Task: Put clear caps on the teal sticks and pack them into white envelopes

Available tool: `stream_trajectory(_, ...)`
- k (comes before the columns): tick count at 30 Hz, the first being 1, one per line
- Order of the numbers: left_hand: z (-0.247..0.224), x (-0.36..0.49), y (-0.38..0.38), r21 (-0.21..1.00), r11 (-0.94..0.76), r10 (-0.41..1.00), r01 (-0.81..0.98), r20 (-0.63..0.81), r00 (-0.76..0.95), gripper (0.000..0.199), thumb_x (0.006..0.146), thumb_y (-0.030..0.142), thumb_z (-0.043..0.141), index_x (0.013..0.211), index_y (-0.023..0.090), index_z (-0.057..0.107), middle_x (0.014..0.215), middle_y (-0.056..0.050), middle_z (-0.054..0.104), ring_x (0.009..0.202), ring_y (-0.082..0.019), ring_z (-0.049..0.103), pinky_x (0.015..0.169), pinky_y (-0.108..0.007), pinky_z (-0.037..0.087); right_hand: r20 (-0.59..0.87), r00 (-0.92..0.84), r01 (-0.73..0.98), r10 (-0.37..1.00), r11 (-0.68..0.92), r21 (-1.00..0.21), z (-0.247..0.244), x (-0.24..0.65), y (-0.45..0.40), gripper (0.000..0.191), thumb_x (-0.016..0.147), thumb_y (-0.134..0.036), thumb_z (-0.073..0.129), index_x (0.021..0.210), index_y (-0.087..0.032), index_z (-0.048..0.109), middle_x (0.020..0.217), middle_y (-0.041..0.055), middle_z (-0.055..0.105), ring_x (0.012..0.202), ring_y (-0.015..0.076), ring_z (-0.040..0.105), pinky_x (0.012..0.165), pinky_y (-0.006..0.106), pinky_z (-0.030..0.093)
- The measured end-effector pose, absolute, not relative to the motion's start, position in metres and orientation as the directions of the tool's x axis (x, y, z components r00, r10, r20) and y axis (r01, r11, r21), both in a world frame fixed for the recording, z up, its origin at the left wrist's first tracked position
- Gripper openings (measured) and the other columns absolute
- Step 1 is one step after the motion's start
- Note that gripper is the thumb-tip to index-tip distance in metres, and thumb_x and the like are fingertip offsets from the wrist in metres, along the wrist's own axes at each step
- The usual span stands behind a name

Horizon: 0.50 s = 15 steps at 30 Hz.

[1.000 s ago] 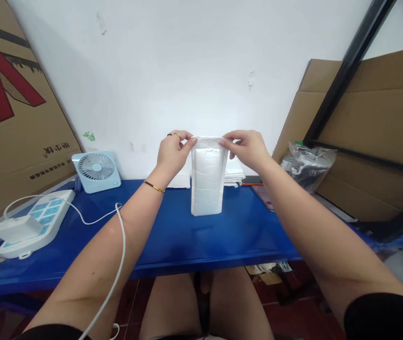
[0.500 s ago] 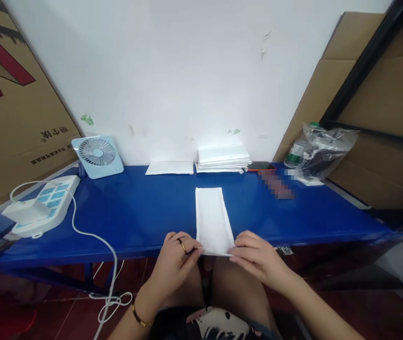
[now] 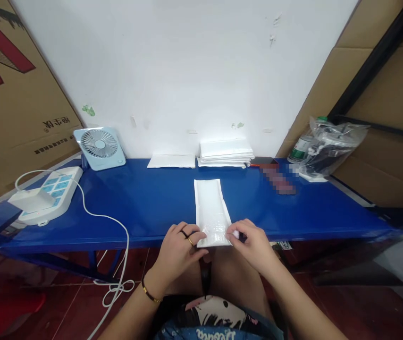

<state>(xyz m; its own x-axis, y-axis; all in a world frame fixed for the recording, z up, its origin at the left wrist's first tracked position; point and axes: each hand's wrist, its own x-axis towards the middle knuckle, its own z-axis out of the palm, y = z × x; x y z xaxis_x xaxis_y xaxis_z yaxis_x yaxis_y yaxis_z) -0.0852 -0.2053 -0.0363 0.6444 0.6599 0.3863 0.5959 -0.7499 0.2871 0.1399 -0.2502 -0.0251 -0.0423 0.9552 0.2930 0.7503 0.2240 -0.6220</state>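
A white padded envelope (image 3: pixel 212 203) lies lengthwise on the blue table, its near end at the front edge. My left hand (image 3: pixel 182 245) rests at its near left corner, fingertips on the surface and thumb apart below, holding nothing. At the near right corner, my right hand (image 3: pixel 249 241) pinches a small white piece, perhaps a peeled strip, between thumb and index finger. Behind, against the wall, are a stack of white envelopes (image 3: pixel 225 152) and a flat white envelope (image 3: pixel 172 161) to its left.
On the left stand a light blue fan (image 3: pixel 100 148) and a white power strip (image 3: pixel 54 196) with a white cable (image 3: pixel 104 216) hanging over the front edge. At the right are a bottle (image 3: pixel 299 148) and a clear plastic bag (image 3: pixel 332 146). A cardboard box (image 3: pixel 20 118) stands left.
My left thumb has come away from the envelope's near edge. My right hand has closed into a pinch on a small white piece. The near end now lies flatter, and the view has shifted slightly.
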Motion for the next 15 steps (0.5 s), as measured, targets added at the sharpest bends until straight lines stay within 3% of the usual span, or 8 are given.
stream_trajectory(3,-0.037,-0.084,-0.202,0.228,-0.769,0.635,0.597,0.382,0.671,0.018,0.089,0.032,0.047,0.098,0.026,0.062,0.091,-0.004,0.064,0.084,-0.019,0.053,0.071,-0.034,0.034,0.377,-0.085,0.799,0.922,0.289,-0.527,-0.025,0.14,-0.252,0.012,0.083,-0.024,0.053,0.079,-0.024,0.064,0.082,0.0045,0.062,0.083,0.022,0.055,0.07,0.034,0.045)
stream_trajectory(6,-0.029,-0.074,-0.195,0.183,-0.775,0.623,0.605,0.376,0.686,0.024,0.092,0.033,0.041,0.095,0.024,0.062,0.084,-0.005,0.064,0.08,-0.018,0.053,0.069,-0.034,0.033,0.485,-0.226,0.871,0.845,0.398,-0.287,-0.018,0.136,-0.253,0.016,0.081,-0.032,0.058,0.092,-0.023,0.066,0.094,0.0095,0.062,0.09,0.0263,0.053,0.072,0.038,0.042)
stream_trajectory(8,-0.016,-0.064,-0.188,0.163,-0.794,0.599,0.586,0.377,0.707,0.025,0.092,0.034,0.04,0.092,0.024,0.063,0.081,-0.005,0.064,0.079,-0.019,0.054,0.069,-0.035,0.033,0.484,-0.334,0.885,0.809,0.446,-0.134,-0.007,0.133,-0.249,0.021,0.082,-0.031,0.057,0.099,-0.022,0.065,0.089,0.01,0.064,0.082,0.0249,0.053,0.068,0.037,0.04)
stream_trajectory(10,0.001,-0.057,-0.178,0.178,-0.817,0.567,0.548,0.42,0.709,0.024,0.091,0.034,0.04,0.091,0.025,0.063,0.08,-0.005,0.063,0.08,-0.019,0.054,0.071,-0.035,0.034,0.482,-0.389,0.877,0.785,0.476,-0.067,0.01,0.134,-0.238,0.021,0.087,-0.025,0.049,0.1,-0.02,0.065,0.079,0.0088,0.064,0.074,0.0215,0.053,0.064,0.034,0.04)
stream_trajectory(13,0.03,-0.051,-0.157,0.311,-0.809,0.572,0.499,0.611,0.547,0.023,0.088,0.032,0.046,0.107,0.027,0.058,0.1,-0.006,0.062,0.091,-0.021,0.054,0.081,-0.036,0.036,0.57,-0.328,0.862,0.753,0.485,-0.144,0.046,0.149,-0.206,0.024,0.089,-0.025,0.045,0.096,-0.018,0.066,0.077,0.0085,0.063,0.073,0.0194,0.055,0.064,0.03,0.043)
stream_trajectory(15,0.047,-0.052,-0.136,0.431,-0.771,0.607,0.469,0.72,0.337,0.038,0.085,0.031,0.05,0.123,0.027,0.047,0.118,-0.008,0.054,0.099,-0.021,0.052,0.087,-0.036,0.037,0.646,-0.136,0.847,0.751,0.426,-0.317,0.073,0.17,-0.169,0.021,0.086,-0.031,0.05,0.089,-0.018,0.067,0.075,0.0067,0.062,0.071,0.019,0.057,0.064,0.03,0.044)
